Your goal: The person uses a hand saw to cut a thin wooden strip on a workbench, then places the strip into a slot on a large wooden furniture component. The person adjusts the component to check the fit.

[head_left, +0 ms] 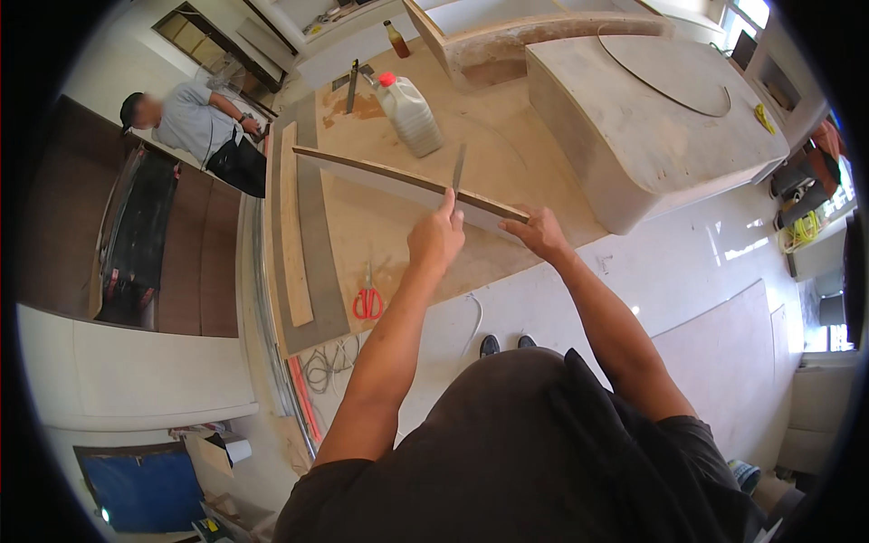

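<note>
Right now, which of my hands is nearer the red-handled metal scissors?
Left. Your left hand is ahead and rightward of the scissors; your right hand is much farther right.

Glossy white flooring [724, 262], streaked with reflected light, spreads right of the broad plywood-topped counter [543, 172]. Bright windows [749, 11] show along the right edge. At the upper left, a dark-framed opening [206, 47] breaks a white wall [95, 77]; dark brown panels [54, 199] stand at far left.

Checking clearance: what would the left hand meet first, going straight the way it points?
Likely the long white flat board with brown edge, just ahead of the left hand; depth unclear.
</note>
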Demonstrator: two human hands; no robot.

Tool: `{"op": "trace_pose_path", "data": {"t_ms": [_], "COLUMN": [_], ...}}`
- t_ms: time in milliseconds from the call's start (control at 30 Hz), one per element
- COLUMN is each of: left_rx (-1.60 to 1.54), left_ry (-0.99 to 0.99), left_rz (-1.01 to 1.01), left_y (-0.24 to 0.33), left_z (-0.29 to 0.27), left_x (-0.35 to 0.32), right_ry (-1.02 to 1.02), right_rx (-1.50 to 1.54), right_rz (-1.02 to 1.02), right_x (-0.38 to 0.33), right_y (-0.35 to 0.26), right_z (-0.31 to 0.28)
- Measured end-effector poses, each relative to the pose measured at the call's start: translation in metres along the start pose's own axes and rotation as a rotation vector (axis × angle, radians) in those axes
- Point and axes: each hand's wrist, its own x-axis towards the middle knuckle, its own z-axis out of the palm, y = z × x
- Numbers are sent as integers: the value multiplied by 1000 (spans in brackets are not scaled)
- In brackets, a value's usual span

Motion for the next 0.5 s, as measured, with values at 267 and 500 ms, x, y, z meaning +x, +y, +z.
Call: {"op": "trace_pose_path", "data": {"t_ms": [267,500], "left_rx": [-55,-21], "left_ry": [-52,-4], "left_rz": [36,57], "left_y": [0,-1], "left_z": [17,2], "left_x": [-60,-23], "right_ry": [73,104], "right_rx": [0,-5], "right_rz": [46,-88], "right_x": [3,4], "right_y": [12,12], "right_z": [4,5]}}
